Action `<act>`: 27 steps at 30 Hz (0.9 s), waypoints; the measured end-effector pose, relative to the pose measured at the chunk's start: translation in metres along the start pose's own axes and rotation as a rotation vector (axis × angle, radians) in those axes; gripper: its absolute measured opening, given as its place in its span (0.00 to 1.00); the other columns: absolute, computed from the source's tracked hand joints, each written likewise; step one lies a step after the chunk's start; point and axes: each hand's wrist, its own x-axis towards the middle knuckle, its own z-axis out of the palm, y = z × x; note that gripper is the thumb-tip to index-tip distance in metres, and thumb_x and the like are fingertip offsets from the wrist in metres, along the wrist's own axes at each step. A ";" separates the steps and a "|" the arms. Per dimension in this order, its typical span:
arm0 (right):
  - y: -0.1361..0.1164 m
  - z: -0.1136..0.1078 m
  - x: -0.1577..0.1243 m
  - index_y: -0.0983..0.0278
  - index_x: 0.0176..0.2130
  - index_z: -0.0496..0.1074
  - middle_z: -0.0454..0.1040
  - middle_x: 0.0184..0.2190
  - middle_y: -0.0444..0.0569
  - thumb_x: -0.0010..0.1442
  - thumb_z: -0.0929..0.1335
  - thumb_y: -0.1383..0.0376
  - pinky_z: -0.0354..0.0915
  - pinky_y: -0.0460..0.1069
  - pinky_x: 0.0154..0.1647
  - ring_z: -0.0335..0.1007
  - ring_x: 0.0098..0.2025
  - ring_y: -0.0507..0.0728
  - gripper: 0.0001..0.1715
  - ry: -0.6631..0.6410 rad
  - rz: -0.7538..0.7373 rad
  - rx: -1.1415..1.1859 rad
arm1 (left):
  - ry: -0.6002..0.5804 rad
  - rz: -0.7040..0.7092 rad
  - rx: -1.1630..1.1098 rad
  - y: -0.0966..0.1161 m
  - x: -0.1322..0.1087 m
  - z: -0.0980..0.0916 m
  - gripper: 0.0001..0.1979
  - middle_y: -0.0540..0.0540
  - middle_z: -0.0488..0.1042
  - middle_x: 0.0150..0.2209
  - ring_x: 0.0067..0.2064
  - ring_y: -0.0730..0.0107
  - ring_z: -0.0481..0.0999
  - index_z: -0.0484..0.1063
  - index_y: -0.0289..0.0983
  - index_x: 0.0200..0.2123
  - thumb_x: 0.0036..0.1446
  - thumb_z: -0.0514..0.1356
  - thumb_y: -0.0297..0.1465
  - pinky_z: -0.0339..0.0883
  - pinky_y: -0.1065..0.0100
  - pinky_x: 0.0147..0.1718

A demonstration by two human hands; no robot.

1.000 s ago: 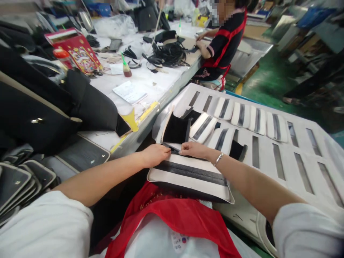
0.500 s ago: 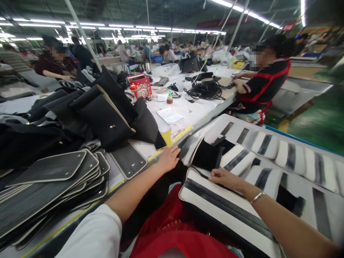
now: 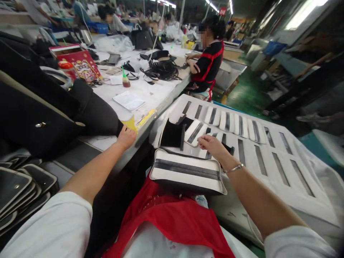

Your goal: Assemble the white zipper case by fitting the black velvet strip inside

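On my lap, leaning toward the trays, lies a black bag with a white base [image 3: 185, 168] and a dark strip along its middle. My left hand [image 3: 127, 138] is at the table edge, its fingers curled at the corner of another black bag [image 3: 92, 111] in the pile. My right hand [image 3: 211, 143] hovers just beyond the lap bag, thumb and fingers pinched together; what they hold, if anything, is too small to see. Near it are a white panel with a dark strip [image 3: 195, 132] and a black piece [image 3: 172, 134].
Rows of white panels with dark strips [image 3: 240, 125] lie on a white-covered surface [image 3: 292, 150] at right. Stacked dark panels [image 3: 16, 190] are at lower left. A glue bottle [image 3: 126, 80], paper [image 3: 129, 101] and black straps [image 3: 163, 70] lie on the table. A co-worker [image 3: 206, 61] sits beyond.
My view has turned right. My left hand has shifted toward the black bag's corner and its fingers have curled. My right hand has moved forward off the lap bag, toward the panels.
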 end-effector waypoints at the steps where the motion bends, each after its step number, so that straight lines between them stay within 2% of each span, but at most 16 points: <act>1: 0.001 -0.001 -0.003 0.65 0.31 0.67 0.70 0.28 0.46 0.53 0.67 0.51 0.63 0.45 0.32 0.62 0.27 0.49 0.19 0.017 0.000 0.028 | 0.030 -0.011 0.013 -0.003 -0.001 -0.004 0.15 0.36 0.75 0.37 0.44 0.57 0.70 0.73 0.32 0.37 0.62 0.46 0.28 0.48 0.49 0.58; 4: -0.002 0.005 -0.008 0.65 0.31 0.67 0.70 0.28 0.46 0.54 0.68 0.53 0.62 0.44 0.30 0.62 0.27 0.48 0.17 -0.002 0.006 0.143 | 0.148 -0.057 0.031 -0.004 -0.005 -0.019 0.18 0.36 0.75 0.42 0.49 0.56 0.70 0.72 0.33 0.41 0.65 0.44 0.32 0.53 0.51 0.56; 7: -0.015 0.024 -0.010 0.66 0.32 0.67 0.70 0.28 0.47 0.57 0.68 0.57 0.62 0.43 0.28 0.63 0.26 0.47 0.14 -0.081 0.087 0.307 | 0.278 -0.038 0.012 0.015 -0.013 -0.042 0.18 0.37 0.76 0.43 0.49 0.56 0.72 0.73 0.33 0.44 0.65 0.45 0.33 0.63 0.56 0.49; 10: -0.035 0.053 -0.010 0.67 0.36 0.68 0.72 0.31 0.50 0.62 0.65 0.56 0.67 0.45 0.30 0.68 0.29 0.50 0.15 -0.264 0.227 0.502 | 0.408 0.100 -0.008 0.061 -0.024 -0.065 0.16 0.39 0.77 0.44 0.49 0.60 0.74 0.73 0.34 0.47 0.64 0.49 0.31 0.67 0.59 0.47; 12: -0.048 0.074 -0.012 0.67 0.40 0.68 0.74 0.34 0.51 0.63 0.63 0.53 0.69 0.48 0.33 0.71 0.30 0.52 0.18 -0.427 0.304 0.666 | 0.458 0.274 -0.034 0.100 -0.033 -0.079 0.15 0.41 0.76 0.46 0.52 0.61 0.73 0.72 0.36 0.49 0.63 0.50 0.29 0.67 0.60 0.49; 14: -0.059 0.093 -0.017 0.67 0.39 0.68 0.75 0.31 0.50 0.65 0.60 0.52 0.69 0.48 0.32 0.71 0.29 0.52 0.21 -0.536 0.350 0.838 | 0.530 0.459 -0.055 0.136 -0.040 -0.090 0.14 0.43 0.76 0.47 0.52 0.62 0.73 0.72 0.38 0.49 0.62 0.52 0.27 0.68 0.61 0.49; 16: -0.066 0.106 -0.024 0.67 0.37 0.68 0.74 0.27 0.49 0.66 0.58 0.54 0.68 0.47 0.29 0.69 0.26 0.52 0.20 -0.532 0.380 0.958 | 0.611 0.603 -0.073 0.164 -0.048 -0.099 0.14 0.43 0.77 0.46 0.51 0.62 0.74 0.72 0.37 0.48 0.61 0.53 0.25 0.68 0.61 0.48; 18: -0.067 0.112 -0.033 0.66 0.36 0.67 0.73 0.25 0.47 0.67 0.57 0.59 0.68 0.47 0.28 0.69 0.25 0.52 0.16 -0.405 0.373 0.992 | 0.622 0.715 -0.108 0.180 -0.053 -0.103 0.14 0.40 0.77 0.46 0.50 0.59 0.75 0.72 0.33 0.47 0.60 0.54 0.24 0.69 0.61 0.47; 20: -0.062 0.106 -0.044 0.63 0.36 0.67 0.73 0.24 0.44 0.65 0.58 0.64 0.69 0.48 0.28 0.70 0.25 0.52 0.11 -0.312 0.290 0.978 | 0.595 0.813 -0.178 0.189 -0.056 -0.103 0.13 0.39 0.76 0.48 0.51 0.57 0.74 0.72 0.31 0.47 0.59 0.55 0.23 0.69 0.59 0.48; 22: -0.051 0.086 -0.058 0.61 0.37 0.65 0.72 0.25 0.42 0.63 0.61 0.63 0.69 0.48 0.26 0.70 0.25 0.52 0.06 -0.280 0.164 0.914 | 0.567 0.900 -0.285 0.195 -0.056 -0.100 0.13 0.42 0.75 0.49 0.52 0.58 0.73 0.72 0.33 0.47 0.59 0.57 0.26 0.67 0.57 0.52; 23: -0.043 0.070 -0.067 0.61 0.38 0.65 0.72 0.26 0.42 0.61 0.64 0.61 0.70 0.48 0.25 0.70 0.24 0.52 0.06 -0.252 0.106 0.858 | 0.553 0.927 -0.349 0.198 -0.055 -0.097 0.13 0.43 0.76 0.48 0.52 0.59 0.73 0.71 0.35 0.47 0.59 0.59 0.29 0.66 0.57 0.53; 25: -0.020 0.029 -0.085 0.61 0.40 0.64 0.72 0.29 0.42 0.56 0.69 0.55 0.70 0.47 0.23 0.69 0.24 0.51 0.16 -0.132 0.029 0.693 | 0.515 0.899 -0.489 0.206 -0.048 -0.092 0.16 0.44 0.76 0.48 0.53 0.61 0.73 0.70 0.36 0.49 0.58 0.61 0.33 0.66 0.59 0.54; 27: 0.010 -0.019 -0.100 0.60 0.41 0.64 0.71 0.32 0.43 0.53 0.71 0.52 0.70 0.46 0.21 0.68 0.25 0.51 0.21 0.002 0.056 0.482 | 0.439 0.728 -0.615 0.216 -0.030 -0.085 0.17 0.41 0.75 0.48 0.53 0.61 0.72 0.68 0.35 0.51 0.59 0.59 0.33 0.67 0.60 0.53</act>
